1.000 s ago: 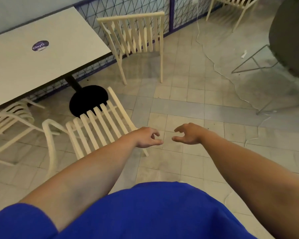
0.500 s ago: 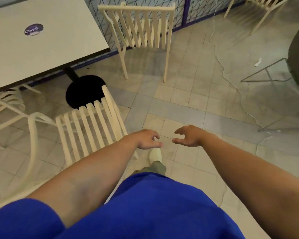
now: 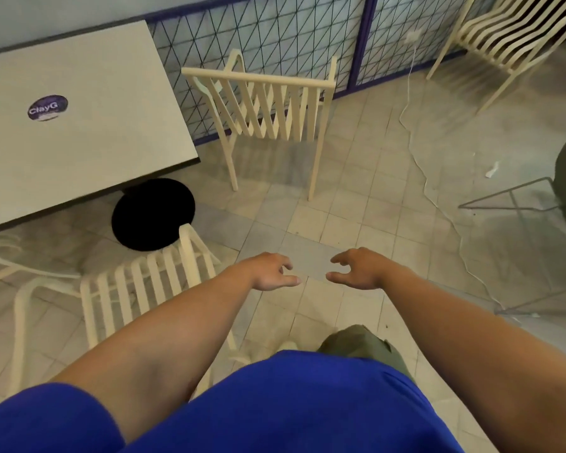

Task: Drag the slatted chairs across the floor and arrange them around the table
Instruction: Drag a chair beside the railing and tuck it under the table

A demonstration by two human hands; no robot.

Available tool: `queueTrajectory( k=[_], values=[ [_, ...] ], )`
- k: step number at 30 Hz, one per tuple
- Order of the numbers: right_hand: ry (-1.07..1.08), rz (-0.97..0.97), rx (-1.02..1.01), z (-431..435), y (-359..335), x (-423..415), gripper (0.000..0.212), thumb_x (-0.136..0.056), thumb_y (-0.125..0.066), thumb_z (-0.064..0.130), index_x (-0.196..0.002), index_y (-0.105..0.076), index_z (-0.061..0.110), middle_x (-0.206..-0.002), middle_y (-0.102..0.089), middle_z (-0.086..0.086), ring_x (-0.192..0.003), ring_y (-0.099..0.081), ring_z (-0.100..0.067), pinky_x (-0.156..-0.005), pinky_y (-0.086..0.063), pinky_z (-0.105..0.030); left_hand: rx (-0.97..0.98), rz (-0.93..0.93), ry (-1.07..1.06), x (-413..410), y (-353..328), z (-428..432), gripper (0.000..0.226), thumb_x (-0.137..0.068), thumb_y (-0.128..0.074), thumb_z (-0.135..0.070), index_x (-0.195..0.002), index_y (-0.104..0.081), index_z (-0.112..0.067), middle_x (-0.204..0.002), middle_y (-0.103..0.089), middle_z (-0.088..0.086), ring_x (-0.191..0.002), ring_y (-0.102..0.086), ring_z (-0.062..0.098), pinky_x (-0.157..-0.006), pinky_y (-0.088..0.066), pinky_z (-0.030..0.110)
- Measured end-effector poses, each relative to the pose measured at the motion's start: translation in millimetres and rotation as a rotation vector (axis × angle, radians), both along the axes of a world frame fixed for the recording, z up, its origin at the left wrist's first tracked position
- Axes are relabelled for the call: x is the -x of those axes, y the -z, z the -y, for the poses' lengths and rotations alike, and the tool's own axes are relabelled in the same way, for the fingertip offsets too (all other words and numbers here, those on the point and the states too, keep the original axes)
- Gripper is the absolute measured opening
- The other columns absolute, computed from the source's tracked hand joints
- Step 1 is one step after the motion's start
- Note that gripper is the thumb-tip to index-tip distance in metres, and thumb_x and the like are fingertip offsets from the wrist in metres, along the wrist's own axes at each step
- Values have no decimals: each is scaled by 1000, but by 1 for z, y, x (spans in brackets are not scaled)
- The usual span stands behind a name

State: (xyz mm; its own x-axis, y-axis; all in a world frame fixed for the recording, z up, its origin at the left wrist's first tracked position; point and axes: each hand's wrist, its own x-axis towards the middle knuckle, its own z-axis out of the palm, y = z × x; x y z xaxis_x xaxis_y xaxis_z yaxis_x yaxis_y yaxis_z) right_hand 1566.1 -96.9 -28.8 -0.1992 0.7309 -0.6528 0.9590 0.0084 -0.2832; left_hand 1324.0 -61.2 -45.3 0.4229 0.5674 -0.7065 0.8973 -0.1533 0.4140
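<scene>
Both arms stretched forward and slightly inward, bare from the short blue sleeves (image 3: 43, 416) down, forearms converging toward the centre of the view. Left hand (image 3: 270, 273) palm down, fingers loosely curled, thumb pointing right toward the other hand. Right hand (image 3: 356, 268) palm down likewise, fingers bent and spread a little, thumb pointing left. Thumb tips close together but apart, a small gap between them. Neither hand gripping or touching anything; both held in the air. Wrists roughly level, straight in line with the forearms. Blue-clad torso (image 3: 294, 407) at the bottom edge, one knee (image 3: 363, 341) in olive cloth raised just beyond it.
</scene>
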Motion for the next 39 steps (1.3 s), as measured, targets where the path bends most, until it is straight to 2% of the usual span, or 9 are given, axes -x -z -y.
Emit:
queueTrajectory(
  k=[5, 10, 16, 23, 29, 31, 35, 39],
  values=[
    [-38, -22, -7, -77, 9, -19, 68, -95, -48, 63, -150, -43, 23, -153, -47, -2, -138, -43, -25, -114, -34, -41, -2, -34, -43, -18, 3, -70, 67, -93, -57, -63, -145, -50, -22, -140, -58, 5, -123, -56, 23, -105, -44, 40],
    [-83, -63, 5, -170, 14, -44, 69, -95, -49, 62, -150, -44, 21, -151, -49, -3, -137, -45, -24, -112, -36, -38, -26, -78, -106, -36, 3, -146, 65, -94, -56, -62, -144, -50, -21, -139, -58, 5, -122, -56, 22, -98, -43, 33],
    [-159, -81, 13, -265, 6, -62, 71, -95, -50, 63, -150, -44, 19, -151, -49, -4, -135, -48, -24, -112, -37, -37, -28, -68, -233, -48, -13, -221, 66, -94, -57, -60, -145, -50, -19, -139, -57, 6, -122, -56, 23, -103, -43, 34],
    [-171, -120, -30, -369, -1, -48, 71, -95, -50, 63, -152, -41, 21, -153, -47, -3, -138, -45, -25, -113, -35, -37, -65, -83, -250, -17, -31, -331, 64, -96, -58, -56, -148, -48, -19, -143, -55, 5, -126, -54, 24, -98, -42, 32],
    [-50, -141, -130, -467, 6, -16, 73, -93, -53, 62, -152, -40, 22, -153, -47, -6, -139, -44, -27, -112, -38, -40, -186, -83, -174, 26, -28, -464, 64, -93, -61, -56, -145, -51, -20, -143, -54, 3, -126, -53, 22, -104, -44, 39],
    [-1, -140, -212, -499, 7, 0, 73, -92, -52, 64, -152, -40, 25, -151, -49, -7, -138, -44, -29, -111, -40, -42, -253, -56, -136, 35, -29, -508, 61, -94, -61, -56, -143, -53, -20, -139, -55, 2, -123, -54, 22, -100, -45, 38],
    [74, -140, -333, -554, 1, 34, 67, -94, -52, 61, -147, -47, 21, -140, -59, -8, -127, -54, -30, -103, -46, -43, -329, -10, -91, 56, -31, -585, 48, -90, -64, -57, -128, -62, -27, -122, -62, -2, -103, -58, 19, -83, -47, 35],
    [104, -107, -269, -590, 3, 55, 65, -94, -50, 62, -145, -48, 22, -136, -60, -5, -121, -56, -27, -101, -47, -43, -308, -40, -5, 73, -24, -642, 53, -87, -65, -59, -129, -60, -27, -130, -60, 1, -110, -60, 22, -95, -50, 41]
  ],
)
